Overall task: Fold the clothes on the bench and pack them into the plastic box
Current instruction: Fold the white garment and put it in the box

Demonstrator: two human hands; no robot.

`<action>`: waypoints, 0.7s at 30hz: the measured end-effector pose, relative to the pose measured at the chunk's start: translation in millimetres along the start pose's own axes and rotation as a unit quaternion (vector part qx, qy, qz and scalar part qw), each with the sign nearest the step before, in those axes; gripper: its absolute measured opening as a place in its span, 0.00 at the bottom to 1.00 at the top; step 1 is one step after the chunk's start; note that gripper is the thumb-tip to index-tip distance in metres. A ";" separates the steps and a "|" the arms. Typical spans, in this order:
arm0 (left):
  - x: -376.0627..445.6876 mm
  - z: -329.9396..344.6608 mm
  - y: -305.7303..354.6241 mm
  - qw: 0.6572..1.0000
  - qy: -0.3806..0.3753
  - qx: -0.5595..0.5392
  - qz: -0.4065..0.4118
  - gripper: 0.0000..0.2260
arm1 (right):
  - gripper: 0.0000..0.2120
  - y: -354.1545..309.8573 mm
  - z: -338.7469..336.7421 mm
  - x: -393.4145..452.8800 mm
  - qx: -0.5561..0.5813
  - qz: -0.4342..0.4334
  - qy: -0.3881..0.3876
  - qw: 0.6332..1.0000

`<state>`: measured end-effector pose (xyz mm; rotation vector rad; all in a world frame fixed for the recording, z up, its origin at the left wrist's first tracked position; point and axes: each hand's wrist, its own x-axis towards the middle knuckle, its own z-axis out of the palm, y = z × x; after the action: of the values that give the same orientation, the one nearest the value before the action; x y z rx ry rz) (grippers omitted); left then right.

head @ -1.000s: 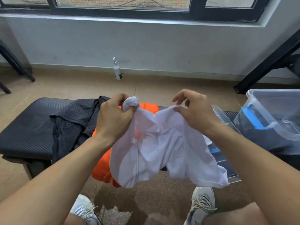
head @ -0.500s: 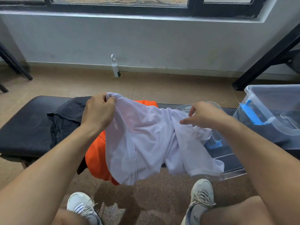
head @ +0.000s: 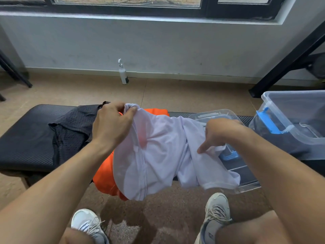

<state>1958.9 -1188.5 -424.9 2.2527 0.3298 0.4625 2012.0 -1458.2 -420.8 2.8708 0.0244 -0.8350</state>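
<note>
My left hand (head: 112, 125) grips the top corner of a white garment (head: 158, 152) and holds it up over the black bench (head: 22, 138). My right hand (head: 219, 134) sits on the garment's right side, fingers curled into a bunch of the cloth and the index finger pointing down. The white cloth hangs over the bench's front edge. An orange garment (head: 105, 175) lies under it, and a black mesh garment (head: 70, 131) lies to its left. The clear plastic box (head: 299, 106) with a blue latch stands at the right, something dark inside.
A clear lid (head: 219, 114) with a blue clip lies on the bench under the white cloth's right end. A white spray bottle (head: 123, 73) stands by the wall. A black slanted frame leg (head: 281, 64) rises at the right. My shoes (head: 217, 210) rest on the floor below.
My hands have drawn apart. The left hand carried its corner left, and the right hand slid down and right along the cloth, spreading the white garment wider.
</note>
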 end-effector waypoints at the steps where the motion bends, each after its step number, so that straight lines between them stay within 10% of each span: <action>1: -2.5 2.3 -0.1 1.000 -0.010 0.002 0.000 0.10 | 0.29 -0.8 2.0 0.6 -0.002 -0.009 -0.015 1.000; 8: -13.3 15.3 2.7 0.997 -0.066 -0.044 0.014 0.23 | 0.16 -4.6 -0.6 -3.2 0.185 -0.116 0.081 0.972; 14: -27.9 17.7 24.4 0.953 -0.135 -0.265 -0.052 0.17 | 0.12 -28.5 -6.6 -25.7 0.518 -0.365 0.154 0.758; 21: -32.7 16.8 26.7 0.909 -0.184 -0.364 -0.087 0.09 | 0.13 -35.8 -5.0 -33.0 0.475 -0.408 0.102 0.773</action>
<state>1939.0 -1229.2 -422.4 1.5131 0.1231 0.0325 1984.7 -1421.2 -404.0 3.9250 1.3356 -0.7463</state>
